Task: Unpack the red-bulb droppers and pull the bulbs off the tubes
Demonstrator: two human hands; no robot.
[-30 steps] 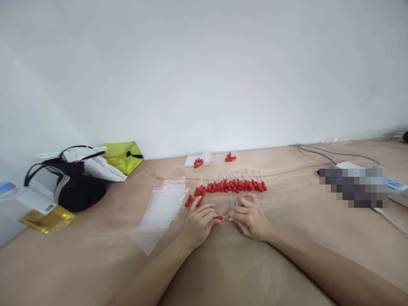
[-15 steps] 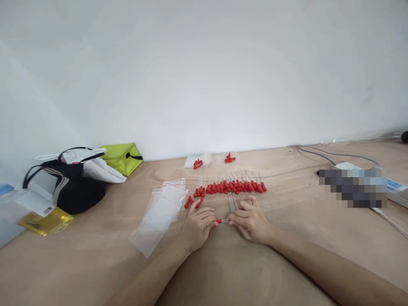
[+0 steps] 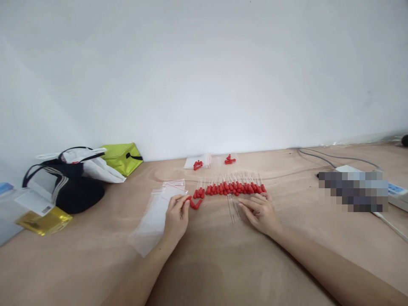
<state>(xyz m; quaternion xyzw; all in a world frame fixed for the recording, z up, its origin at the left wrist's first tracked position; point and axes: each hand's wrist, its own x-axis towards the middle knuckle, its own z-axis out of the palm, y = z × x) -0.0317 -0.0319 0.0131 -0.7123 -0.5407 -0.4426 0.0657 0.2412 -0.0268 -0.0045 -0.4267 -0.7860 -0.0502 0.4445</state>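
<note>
A long row of glass droppers with red rubber caps lies across the wooden table. A few loose red caps sit at the row's left end. My left hand is curled there, its fingertips pinched on one red cap beside the loose ones. Several bare clear glass tubes lie just in front of the row. My right hand rests flat to the right of them, fingers stretched out and holding nothing, its tips near the row's right end.
A stack of clear zip bags lies left of my left hand. Two small bags holding red caps sit by the wall. A black bag, green pouch and gold packet are far left. A power strip and cables lie at right.
Both hands were together pinching one capped tube. They have parted: the left went left to the loose caps, the right opened and slid up toward the row.
</note>
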